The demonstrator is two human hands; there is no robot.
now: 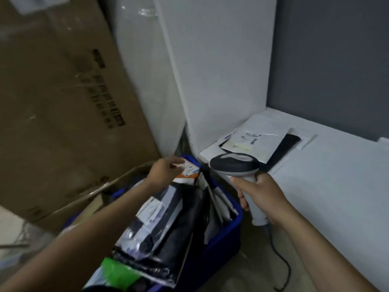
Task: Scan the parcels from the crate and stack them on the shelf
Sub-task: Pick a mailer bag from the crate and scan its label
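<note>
Remaining work judged large: blue plastic crate (221, 243) packed beneath left hand (166, 168), whose hold on orange-white parcel (189, 171) is undetermined; few flat plastic mailers (259, 140) stacked on white shelf (326, 197) beyond grey handheld scanner (235, 164) gripped by right hand (261, 199).

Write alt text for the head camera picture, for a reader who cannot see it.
A person's right hand grips a grey handheld barcode scanner while the left hand reaches to a white and orange parcel at the far end of a blue plastic crate packed with bagged parcels. Flat mailers lie stacked on the white shelf beside it.
</note>
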